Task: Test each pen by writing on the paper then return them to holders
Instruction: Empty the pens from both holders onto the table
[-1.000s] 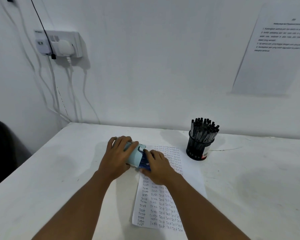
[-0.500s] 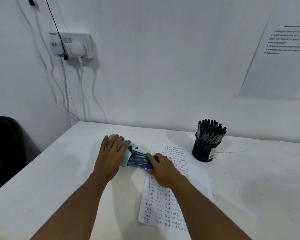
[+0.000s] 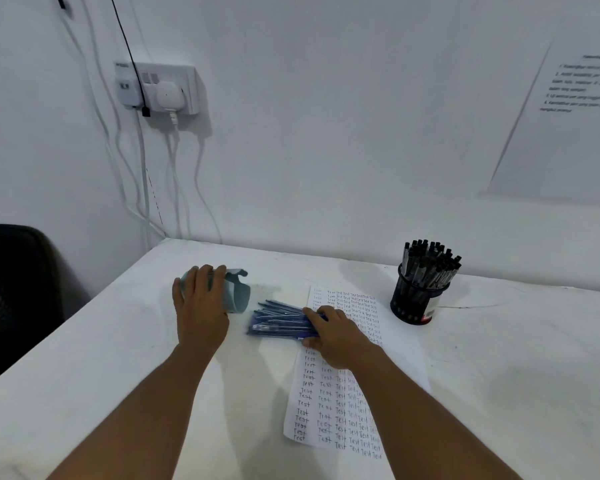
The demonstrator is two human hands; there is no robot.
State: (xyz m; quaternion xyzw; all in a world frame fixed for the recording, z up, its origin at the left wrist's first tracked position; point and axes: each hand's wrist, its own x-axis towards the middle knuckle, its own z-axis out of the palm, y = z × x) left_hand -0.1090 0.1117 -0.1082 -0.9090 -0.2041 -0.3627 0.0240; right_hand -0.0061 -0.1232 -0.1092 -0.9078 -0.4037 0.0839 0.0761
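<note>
A light blue holder (image 3: 238,292) lies on its side on the white table, its mouth facing right. My left hand (image 3: 201,306) grips it from above. A bundle of several blue pens (image 3: 278,320) lies on the table just right of the holder's mouth, fully outside it. My right hand (image 3: 333,332) holds the right end of the bundle, fingers curled over the pens. Under that hand lies the paper (image 3: 340,386), filled with columns of the word "Test". A black mesh holder (image 3: 416,299) full of black pens (image 3: 430,265) stands upright at the back right.
The white table (image 3: 516,375) meets the wall at the back. A wall socket (image 3: 160,88) with plugs and hanging cables sits at the upper left. A black chair (image 3: 14,289) stands left of the table. A printed sheet (image 3: 568,116) hangs on the wall at the right.
My right hand has drawn the blue pens out of the tipped holder to the right. My left hand has slid the holder away to the left.
</note>
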